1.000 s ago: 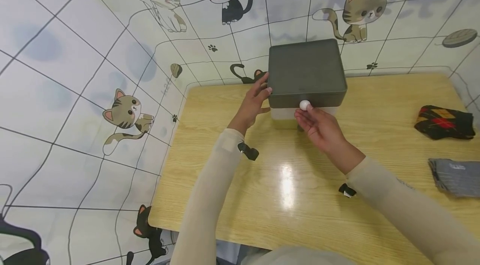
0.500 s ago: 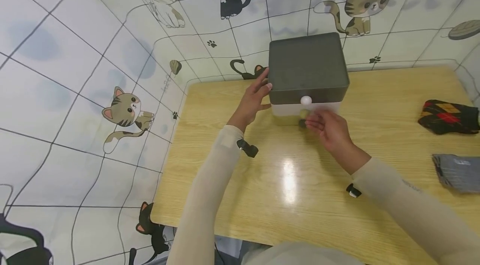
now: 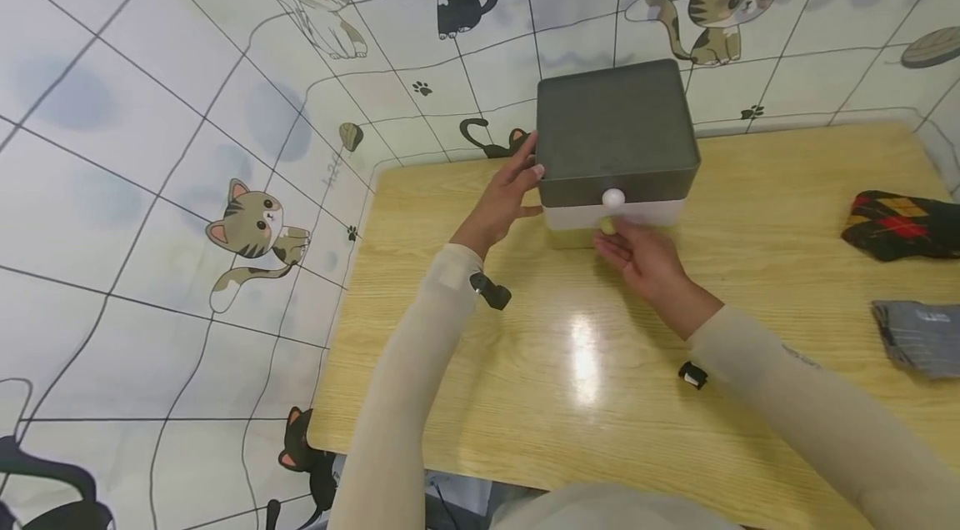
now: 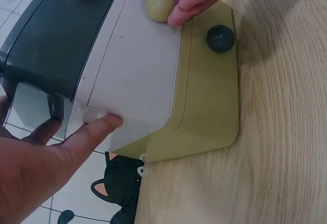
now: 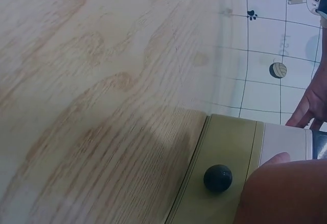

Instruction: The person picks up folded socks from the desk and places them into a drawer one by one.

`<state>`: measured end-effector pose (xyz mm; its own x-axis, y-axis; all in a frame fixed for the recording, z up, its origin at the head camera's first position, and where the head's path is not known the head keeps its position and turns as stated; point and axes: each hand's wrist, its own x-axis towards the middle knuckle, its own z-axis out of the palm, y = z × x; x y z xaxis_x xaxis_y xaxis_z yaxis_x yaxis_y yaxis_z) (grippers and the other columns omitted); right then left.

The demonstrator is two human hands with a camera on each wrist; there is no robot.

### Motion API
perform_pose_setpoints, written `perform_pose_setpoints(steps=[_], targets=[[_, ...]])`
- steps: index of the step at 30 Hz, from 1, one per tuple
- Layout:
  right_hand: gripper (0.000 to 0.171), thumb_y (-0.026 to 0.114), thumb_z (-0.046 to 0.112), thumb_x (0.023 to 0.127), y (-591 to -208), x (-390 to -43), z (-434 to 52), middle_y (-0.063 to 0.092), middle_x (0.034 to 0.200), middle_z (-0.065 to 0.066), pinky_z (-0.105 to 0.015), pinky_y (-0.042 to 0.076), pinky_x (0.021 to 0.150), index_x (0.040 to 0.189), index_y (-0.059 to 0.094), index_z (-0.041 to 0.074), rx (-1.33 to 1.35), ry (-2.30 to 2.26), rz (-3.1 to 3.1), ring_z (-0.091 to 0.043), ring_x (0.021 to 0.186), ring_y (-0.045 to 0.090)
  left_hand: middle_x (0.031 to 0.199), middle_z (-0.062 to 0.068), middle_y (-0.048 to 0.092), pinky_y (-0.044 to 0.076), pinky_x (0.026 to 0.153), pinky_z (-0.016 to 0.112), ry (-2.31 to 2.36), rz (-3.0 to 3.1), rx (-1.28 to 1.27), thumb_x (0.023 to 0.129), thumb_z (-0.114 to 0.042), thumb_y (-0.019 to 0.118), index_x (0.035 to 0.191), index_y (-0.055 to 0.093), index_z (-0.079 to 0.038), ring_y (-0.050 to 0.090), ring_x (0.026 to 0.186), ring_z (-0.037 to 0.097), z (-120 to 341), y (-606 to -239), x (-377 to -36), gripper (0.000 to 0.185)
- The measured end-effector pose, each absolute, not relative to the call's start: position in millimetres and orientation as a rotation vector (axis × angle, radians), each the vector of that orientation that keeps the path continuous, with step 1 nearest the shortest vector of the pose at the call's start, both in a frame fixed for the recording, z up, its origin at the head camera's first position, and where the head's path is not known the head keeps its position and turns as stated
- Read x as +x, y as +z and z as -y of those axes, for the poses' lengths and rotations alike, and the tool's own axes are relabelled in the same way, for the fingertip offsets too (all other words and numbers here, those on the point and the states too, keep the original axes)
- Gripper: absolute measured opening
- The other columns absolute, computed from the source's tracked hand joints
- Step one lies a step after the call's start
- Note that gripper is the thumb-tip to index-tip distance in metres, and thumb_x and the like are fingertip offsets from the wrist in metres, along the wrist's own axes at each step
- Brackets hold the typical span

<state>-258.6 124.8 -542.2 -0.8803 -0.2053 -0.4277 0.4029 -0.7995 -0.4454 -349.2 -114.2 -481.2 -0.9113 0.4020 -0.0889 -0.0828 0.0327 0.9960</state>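
Observation:
A small drawer box (image 3: 617, 130) stands at the back of the table, with a dark grey top tier, a white middle tier (image 4: 138, 71) and an olive bottom tier (image 5: 225, 157). Thumb and fingers of my right hand (image 3: 651, 263) pinch the yellow-green knob (image 4: 160, 7) on the white drawer's front. My left hand (image 3: 495, 203) rests against the box's left side, its fingers extended along the dark and white tiers. Above the pinched knob sits a white knob (image 3: 613, 197); on the bottom tier is a dark round knob (image 4: 220, 38). All the drawers look closed.
On the right of the wooden table (image 3: 517, 397) lie a dark patterned folded sock (image 3: 900, 225) and a grey folded cloth (image 3: 921, 337). A wall covering with cartoon cats (image 3: 723, 1) rises directly behind the box and along the left side.
My right hand has moved down from the white knob to the yellow-green knob and now pinches it. The left hand stays against the box's side. The head view has shifted slightly.

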Motion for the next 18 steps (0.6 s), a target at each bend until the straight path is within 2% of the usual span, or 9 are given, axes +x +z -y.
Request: perform_pose_setpoints(steps=[10,18], targets=[[0.016,0.055,0.0,0.107,-544.8,-251.7,-126.0,0.076,0.093,-0.02,-0.034,0.062,0.084,0.101,0.069,-0.004,0.481,-2.62,-0.854,-0.025,0.088,0.078,0.167,0.004,0.031,0.049,0.104,0.063,1.946,-1.954,0.329,0.111,-0.031,0.054,0.162,0.033,-0.05,0.041,0.148,0.034,115.9,-485.8,-353.7,0.059],[0.011,0.057,-0.001,0.107,-544.1,-221.0,-128.2,0.076,0.097,-0.019,-0.033,0.059,0.091,0.107,0.067,-0.004,0.434,-2.575,-0.894,-0.025,0.093,0.078,0.166,0.004,0.033,0.048,0.104,0.064,1.942,-1.956,0.323,0.111,-0.031,0.054,0.161,0.033,-0.051,0.041,0.148,0.035,115.0,-484.6,-353.7,0.058]])
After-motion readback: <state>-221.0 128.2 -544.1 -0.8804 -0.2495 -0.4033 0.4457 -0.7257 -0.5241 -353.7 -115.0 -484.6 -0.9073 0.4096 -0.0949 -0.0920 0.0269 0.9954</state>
